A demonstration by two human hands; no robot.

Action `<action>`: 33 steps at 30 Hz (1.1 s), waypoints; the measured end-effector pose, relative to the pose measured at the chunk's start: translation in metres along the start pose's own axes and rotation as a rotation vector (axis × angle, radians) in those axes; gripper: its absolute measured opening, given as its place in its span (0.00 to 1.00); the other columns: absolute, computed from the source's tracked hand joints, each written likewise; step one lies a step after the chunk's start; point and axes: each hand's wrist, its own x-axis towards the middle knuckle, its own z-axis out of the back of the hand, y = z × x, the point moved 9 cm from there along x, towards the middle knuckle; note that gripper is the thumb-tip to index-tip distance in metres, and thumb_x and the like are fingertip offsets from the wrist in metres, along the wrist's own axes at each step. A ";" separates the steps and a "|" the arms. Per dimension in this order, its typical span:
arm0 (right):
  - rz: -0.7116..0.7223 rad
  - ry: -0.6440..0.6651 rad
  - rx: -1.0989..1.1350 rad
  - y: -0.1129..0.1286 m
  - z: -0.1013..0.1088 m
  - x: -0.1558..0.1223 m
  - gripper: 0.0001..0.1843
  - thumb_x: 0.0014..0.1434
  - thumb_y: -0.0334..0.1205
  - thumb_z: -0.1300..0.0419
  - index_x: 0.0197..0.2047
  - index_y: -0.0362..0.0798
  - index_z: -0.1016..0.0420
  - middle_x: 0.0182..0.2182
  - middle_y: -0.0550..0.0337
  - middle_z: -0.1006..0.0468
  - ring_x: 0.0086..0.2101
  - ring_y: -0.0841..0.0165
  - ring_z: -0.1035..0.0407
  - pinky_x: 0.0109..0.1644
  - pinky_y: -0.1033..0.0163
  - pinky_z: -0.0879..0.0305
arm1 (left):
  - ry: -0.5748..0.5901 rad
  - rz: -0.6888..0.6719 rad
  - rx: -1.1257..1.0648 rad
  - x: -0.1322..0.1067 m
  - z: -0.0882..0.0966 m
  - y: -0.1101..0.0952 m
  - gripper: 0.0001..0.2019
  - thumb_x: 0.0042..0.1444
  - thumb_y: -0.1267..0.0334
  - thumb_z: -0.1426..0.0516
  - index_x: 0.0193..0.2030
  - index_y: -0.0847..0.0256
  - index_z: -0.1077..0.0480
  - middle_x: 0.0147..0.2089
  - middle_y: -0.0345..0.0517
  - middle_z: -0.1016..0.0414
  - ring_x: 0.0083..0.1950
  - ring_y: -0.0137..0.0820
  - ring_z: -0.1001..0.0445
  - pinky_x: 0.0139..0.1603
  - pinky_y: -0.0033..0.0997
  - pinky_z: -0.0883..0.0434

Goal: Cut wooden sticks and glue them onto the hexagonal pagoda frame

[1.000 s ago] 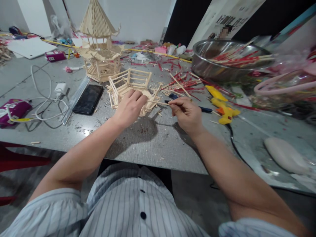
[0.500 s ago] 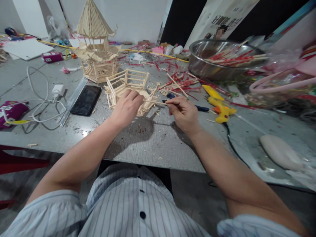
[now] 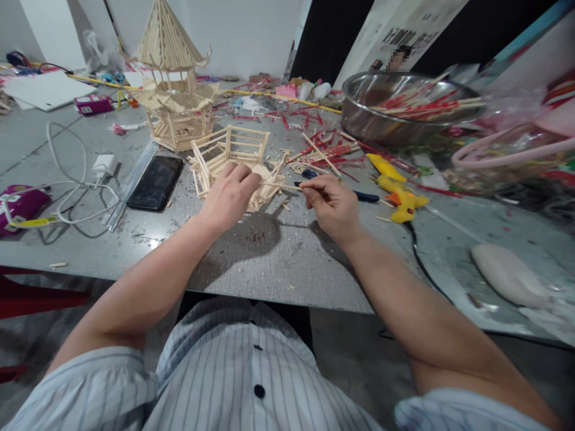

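Observation:
A thin wooden stick (image 3: 283, 186) spans the gap between my two hands, roughly level above the table. My right hand (image 3: 333, 203) pinches its right end between thumb and fingers. At the other end, my left hand (image 3: 231, 194) is closed with the fingers curled down, and the stick runs to its fingertips; the thumb is hidden. Behind and beneath my left hand sits a low railed frame of wooden sticks (image 3: 247, 143), partly covered by it. Dark-blue handled pliers (image 3: 366, 197) lie behind my right hand, partly hidden.
A stick pagoda (image 3: 173, 90) stands behind left. A phone (image 3: 156, 183), a white charger (image 3: 105, 166) and cables lie left. On the right are a yellow glue gun (image 3: 399, 194) with a black cord, a metal bowl (image 3: 359, 120) of sticks, and a pink-rimmed basket (image 3: 503, 152). Red-wrapped sticks (image 3: 327, 154) lie scattered.
The whole view has shifted very slightly. Both hands and the stick keep practically the same position.

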 end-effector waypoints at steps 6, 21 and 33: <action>0.006 0.001 0.010 0.001 0.000 0.000 0.10 0.60 0.47 0.42 0.35 0.52 0.23 0.29 0.59 0.26 0.30 0.69 0.30 0.38 0.59 0.32 | -0.004 -0.001 0.001 0.000 0.001 0.000 0.11 0.67 0.65 0.52 0.37 0.63 0.30 0.36 0.48 0.28 0.38 0.34 0.34 0.43 0.34 0.34; -0.006 0.009 -0.005 -0.001 -0.001 -0.001 0.10 0.61 0.47 0.42 0.38 0.52 0.23 0.32 0.59 0.25 0.30 0.70 0.30 0.36 0.59 0.33 | 0.002 0.017 -0.043 0.001 -0.001 0.002 0.10 0.66 0.65 0.51 0.37 0.62 0.30 0.37 0.48 0.29 0.40 0.35 0.34 0.42 0.35 0.34; -0.276 -0.172 -0.228 -0.063 0.069 0.014 0.24 0.59 0.64 0.47 0.33 0.52 0.27 0.23 0.61 0.30 0.23 0.69 0.35 0.28 0.60 0.38 | -0.143 0.067 -0.224 0.001 0.022 -0.001 0.08 0.66 0.66 0.51 0.37 0.61 0.33 0.35 0.44 0.28 0.36 0.28 0.31 0.37 0.29 0.33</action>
